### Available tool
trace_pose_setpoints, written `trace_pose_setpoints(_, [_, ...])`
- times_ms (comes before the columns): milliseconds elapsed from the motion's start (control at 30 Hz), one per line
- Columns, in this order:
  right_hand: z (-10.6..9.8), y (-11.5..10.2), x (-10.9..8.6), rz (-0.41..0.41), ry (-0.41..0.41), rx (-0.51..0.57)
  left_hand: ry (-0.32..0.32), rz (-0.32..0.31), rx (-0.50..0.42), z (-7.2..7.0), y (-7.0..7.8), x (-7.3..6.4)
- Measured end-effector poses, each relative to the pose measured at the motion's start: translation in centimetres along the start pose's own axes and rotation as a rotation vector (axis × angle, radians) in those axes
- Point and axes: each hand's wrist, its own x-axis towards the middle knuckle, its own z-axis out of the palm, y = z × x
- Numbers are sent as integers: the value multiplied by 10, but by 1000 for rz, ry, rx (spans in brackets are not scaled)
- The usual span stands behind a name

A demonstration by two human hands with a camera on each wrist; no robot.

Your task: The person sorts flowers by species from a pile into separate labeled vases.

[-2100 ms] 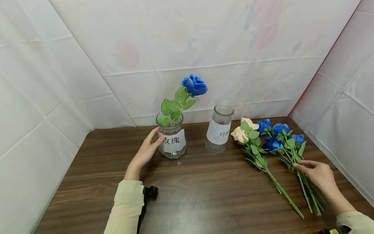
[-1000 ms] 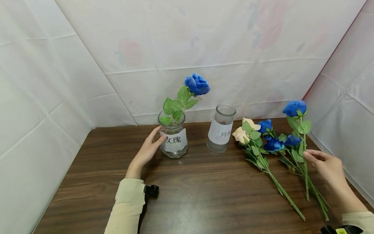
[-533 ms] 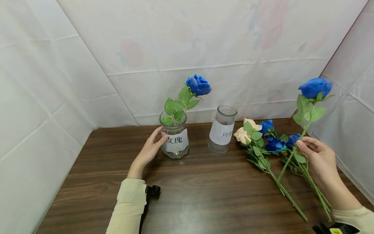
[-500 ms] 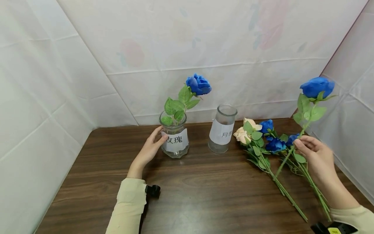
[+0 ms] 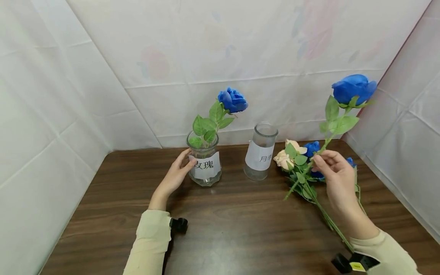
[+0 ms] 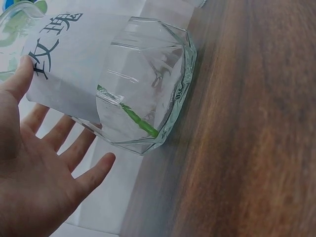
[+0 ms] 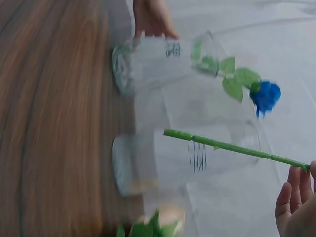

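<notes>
My left hand (image 5: pixel 173 175) holds the left glass vase (image 5: pixel 205 181), thumb on its paper label and fingers around the far side. In the left wrist view, the little finger stands away from the glass. One blue rose (image 5: pixel 232 100) leans in this vase, and its stem end (image 6: pixel 140 123) shows through the glass. My right hand (image 5: pixel 338 179) pinches the stem of another blue rose (image 5: pixel 354 89), bloom up and raised over the lying flowers. The cut end of that stem (image 7: pixel 237 148) points down and left, overlapping the second vase in the right wrist view.
A second labelled glass vase (image 5: pixel 256 175), with no flower in it, stands right of the first. Peach roses (image 5: pixel 283 159) and more blue roses (image 5: pixel 312 148) lie on the right of the wooden table (image 5: pixel 240 229). White cloth (image 5: pixel 192 46) hangs behind.
My right hand has picked a blue rose from the lying bunch, lifted it upright and brought it left over the peach roses. My left hand stays at the vase.
</notes>
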Motion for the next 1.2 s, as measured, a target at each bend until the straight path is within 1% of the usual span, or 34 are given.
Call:
trace_pose_setpoints(33, [6, 0, 0, 2, 1, 9, -5, -6, -2, 0, 1, 0])
trace_pose_setpoints(167, [30, -2, 2, 21, 13, 76, -17, -19, -2, 1, 21, -9])
trace_pose_setpoints(233, [43, -3, 4, 24, 22, 108, -20, -15, 0, 1, 30, -13])
trace_pose_setpoints(267, [50, -3, 6, 23, 31, 127, -17, -11, 5, 1, 29, -12])
trace_pose_setpoints(467, [92, -5, 16, -22, 68, 272, 5, 8, 2, 2, 1, 3])
trace_pose_setpoints(567, [112, -4, 21, -49, 62, 311, 7, 6, -9, 2, 0, 2])
trace_pose_setpoints(700, [136, -3, 27, -91, 55, 302, 9, 6, -5, 1, -1, 1])
trace_pose_setpoints(1000, [172, 3, 43, -184, 60, 281, 5, 30, 1, 1, 0, 1])
trace_pose_setpoints(1100, [184, 11, 45, -187, 56, 269, 5, 28, 6, 0, 0, 0])
trace_pose_setpoints(1200, [192, 21, 43, -159, 48, 240, 9, 27, 4, 1, 0, 0])
